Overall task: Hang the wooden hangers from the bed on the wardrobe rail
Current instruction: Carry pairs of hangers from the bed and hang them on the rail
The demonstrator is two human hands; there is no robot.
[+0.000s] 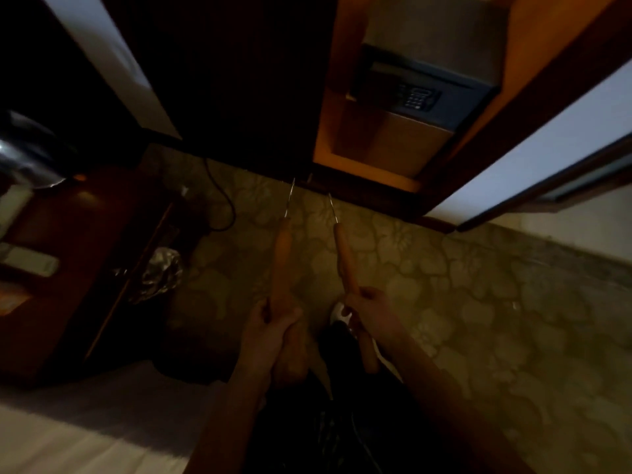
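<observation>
At frame centre, the left hand [270, 331] and right hand [371, 311] each clench a wooden hanger [345, 258], which looks stiff and light; best held mid-bar.

A dark safe [415, 92] with a keypad [418, 96] sits on a lit wooden shelf. Patterned carpet [478, 302] covers the floor, and a black cable [224, 203] loops across it. Beside the dark wooden desk [78, 254] lies crumpled, shiny material, possibly foil [159, 275].
</observation>
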